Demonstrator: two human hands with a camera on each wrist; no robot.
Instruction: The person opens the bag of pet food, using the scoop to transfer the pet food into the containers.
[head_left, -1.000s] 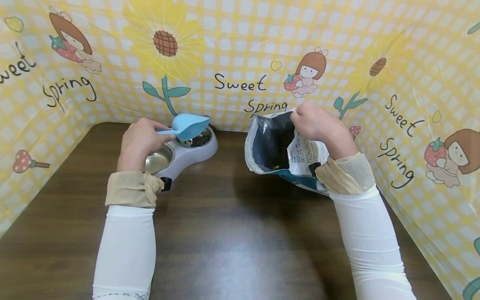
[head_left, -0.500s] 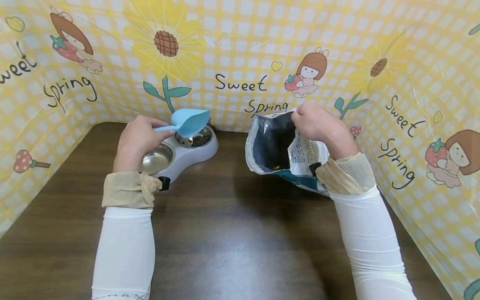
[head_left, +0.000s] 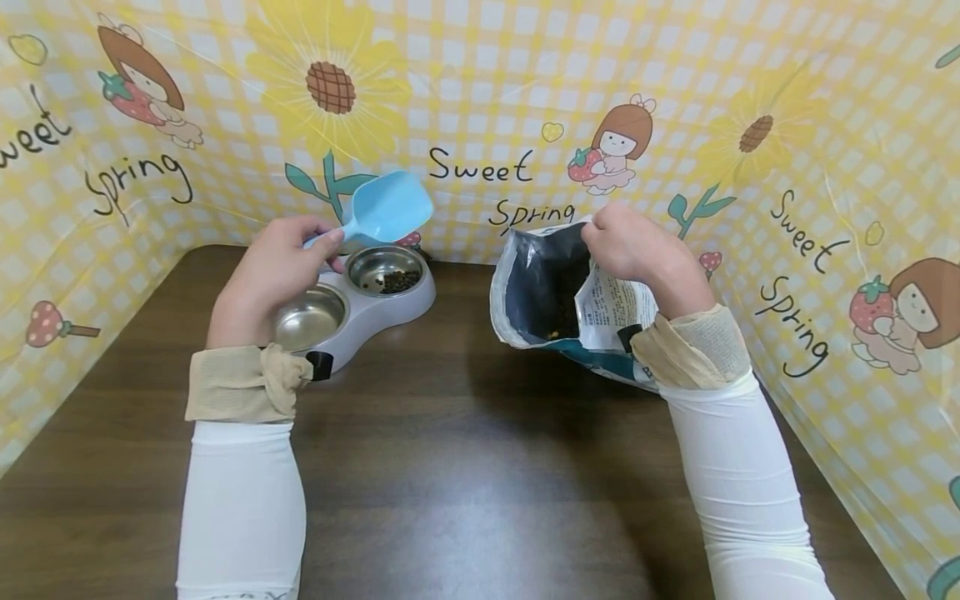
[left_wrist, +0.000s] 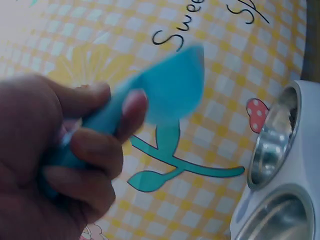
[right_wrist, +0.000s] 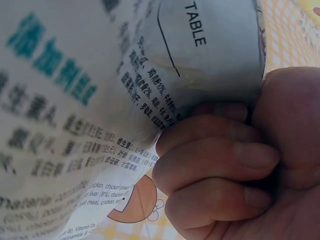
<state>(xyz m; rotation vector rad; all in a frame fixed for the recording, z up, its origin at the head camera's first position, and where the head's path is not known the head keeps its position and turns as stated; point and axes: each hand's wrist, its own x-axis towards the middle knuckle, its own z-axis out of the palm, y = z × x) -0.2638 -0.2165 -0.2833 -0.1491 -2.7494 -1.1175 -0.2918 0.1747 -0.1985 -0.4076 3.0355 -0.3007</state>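
Note:
My left hand [head_left: 281, 262] grips the handle of a light blue scoop [head_left: 392, 207], its blade raised above the far bowl with no food seen in it. In the left wrist view the fingers curl round the scoop's handle [left_wrist: 75, 145]. Below stands a pale double pet bowl [head_left: 390, 310]. Dark kibble [head_left: 401, 282] lies in its far steel bowl; the near steel bowl [head_left: 311, 318] shows bare metal. My right hand [head_left: 641, 254] pinches the top edge of an opened pet food bag [head_left: 543, 275], whose dark mouth faces me with some kibble inside.
A brown wooden table [head_left: 450, 467] carries the bowls and the bag. Yellow checked cloth [head_left: 480, 100] walls it at the back and both sides, close behind the far bowl and the bag.
My left hand has drawn slightly left and lifted the scoop, turning its blade up and away from the far bowl. More of that bowl shows. The right hand and bag stay still.

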